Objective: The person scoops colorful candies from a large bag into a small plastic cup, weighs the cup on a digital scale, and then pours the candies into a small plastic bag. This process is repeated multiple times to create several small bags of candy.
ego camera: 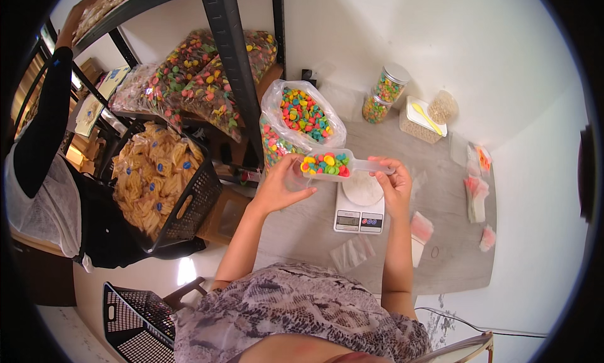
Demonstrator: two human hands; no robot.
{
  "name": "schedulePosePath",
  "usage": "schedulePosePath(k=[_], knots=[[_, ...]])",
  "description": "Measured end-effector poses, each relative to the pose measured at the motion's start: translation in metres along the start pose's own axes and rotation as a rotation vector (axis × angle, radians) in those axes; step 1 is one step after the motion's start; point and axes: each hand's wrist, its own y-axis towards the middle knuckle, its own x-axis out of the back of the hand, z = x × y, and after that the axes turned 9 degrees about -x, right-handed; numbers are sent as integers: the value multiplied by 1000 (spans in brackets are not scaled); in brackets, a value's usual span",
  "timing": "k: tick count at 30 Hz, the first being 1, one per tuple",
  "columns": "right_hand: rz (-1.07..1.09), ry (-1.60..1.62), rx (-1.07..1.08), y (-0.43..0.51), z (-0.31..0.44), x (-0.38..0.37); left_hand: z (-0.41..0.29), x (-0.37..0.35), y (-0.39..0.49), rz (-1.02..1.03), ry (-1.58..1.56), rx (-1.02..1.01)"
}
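My right hand (395, 179) grips the handle of a translucent plastic scoop (330, 176). The scoop is heaped with small colourful candy-like pieces (325, 163) in red, yellow, green and blue. My left hand (278, 186) is curled around a clear plastic bag or cup (296, 176), partly hidden by the fingers, at the scoop's front lip. Below the scoop, a white digital kitchen scale (359, 214) stands on the table, its round plate partly covered. Beyond my left hand, a large open plastic bag (336, 127) holds more of the same pieces.
Two stacked jars (387, 91) and a lidded tub (417, 127) with a yellow spoon (426, 118) stand by the wall. Small plastic bags (353, 253) lie on the grey table (453, 273). Left are a black shelf rack (231, 56), a crate of packed snacks (155, 179) and another person (42, 122).
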Motion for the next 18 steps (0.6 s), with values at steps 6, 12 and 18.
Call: schedulePosePath(k=[6, 12, 18], knots=[[187, -269, -127, 6, 39, 3, -11, -4, 3, 264, 56, 1], [396, -676, -28, 15, 78, -27, -15, -21, 0, 367, 129, 75], [378, -686, 54, 14, 99, -38, -9, -23, -5, 257, 68, -51]])
